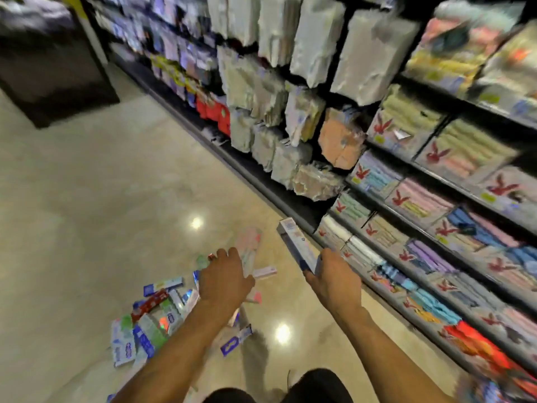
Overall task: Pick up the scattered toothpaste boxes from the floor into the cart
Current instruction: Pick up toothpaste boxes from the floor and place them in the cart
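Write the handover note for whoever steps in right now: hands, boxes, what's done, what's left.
Hands: the left hand grips a pale pink box (blurred). The right hand has its fingers round a blue-and-white box. Both boxes are lifted off the floor.
Things: the pile of toothpaste boxes lies on the floor below the left forearm, beside the shelves. The cart is not in view.
Done: two boxes are in hand.
Left: put both in the cart, then clear the pile.

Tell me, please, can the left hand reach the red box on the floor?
Probably yes: the red box lies uncovered near the left hand, though that hand seems to hold a pink box.
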### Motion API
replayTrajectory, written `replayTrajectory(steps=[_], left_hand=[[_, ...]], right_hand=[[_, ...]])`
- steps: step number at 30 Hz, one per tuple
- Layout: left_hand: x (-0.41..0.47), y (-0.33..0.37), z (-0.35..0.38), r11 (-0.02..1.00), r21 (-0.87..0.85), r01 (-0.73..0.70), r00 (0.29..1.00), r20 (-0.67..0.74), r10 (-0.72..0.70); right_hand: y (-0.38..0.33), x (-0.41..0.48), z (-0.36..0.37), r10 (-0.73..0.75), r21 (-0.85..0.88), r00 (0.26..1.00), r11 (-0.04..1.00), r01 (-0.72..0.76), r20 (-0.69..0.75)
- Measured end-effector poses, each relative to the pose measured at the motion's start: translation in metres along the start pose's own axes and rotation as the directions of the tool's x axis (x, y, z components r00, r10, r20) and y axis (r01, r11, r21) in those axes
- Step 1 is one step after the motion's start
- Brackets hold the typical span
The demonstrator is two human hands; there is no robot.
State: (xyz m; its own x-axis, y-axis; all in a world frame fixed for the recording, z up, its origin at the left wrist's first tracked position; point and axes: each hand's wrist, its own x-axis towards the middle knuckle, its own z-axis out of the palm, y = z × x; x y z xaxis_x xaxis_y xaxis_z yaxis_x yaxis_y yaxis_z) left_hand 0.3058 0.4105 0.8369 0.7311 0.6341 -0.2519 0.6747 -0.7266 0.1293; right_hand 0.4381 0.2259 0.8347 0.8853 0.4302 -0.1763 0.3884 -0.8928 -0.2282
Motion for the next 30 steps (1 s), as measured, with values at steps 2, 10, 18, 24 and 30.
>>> replayTrajectory(steps=[2,10,18,24,30], left_hand=[[0.002,0.012,-0.03,0.995,0.031,-0.093,0.996,-0.005,0.093],[-0.013,0.117,-0.083,0.877,0.115,-0.467,0.883,0.016,0.469],[-0.108,0.261,-0.072,0.617,0.177,-0.767,0.636,0.077,0.768],[-0.21,0.338,-0.037,0.468,0.191,-0.863,0.491,0.101,0.865],[-0.308,0.409,0.014,0.419,0.158,-0.894,0.441,0.152,0.884]], right_hand=[[0.006,-0.012,-0.025,0.082,0.032,0.995,0.996,-0.08,-0.05],[0.078,-0.1,-0.08,0.46,0.187,0.858,0.886,-0.424,-0.228],[0.192,-0.235,-0.103,0.753,0.358,0.598,0.658,-0.663,-0.276],[0.273,-0.334,-0.1,0.862,0.393,0.44,0.506,-0.768,-0.251],[0.36,-0.428,-0.099,0.898,0.378,0.384,0.439,-0.815,-0.216]])
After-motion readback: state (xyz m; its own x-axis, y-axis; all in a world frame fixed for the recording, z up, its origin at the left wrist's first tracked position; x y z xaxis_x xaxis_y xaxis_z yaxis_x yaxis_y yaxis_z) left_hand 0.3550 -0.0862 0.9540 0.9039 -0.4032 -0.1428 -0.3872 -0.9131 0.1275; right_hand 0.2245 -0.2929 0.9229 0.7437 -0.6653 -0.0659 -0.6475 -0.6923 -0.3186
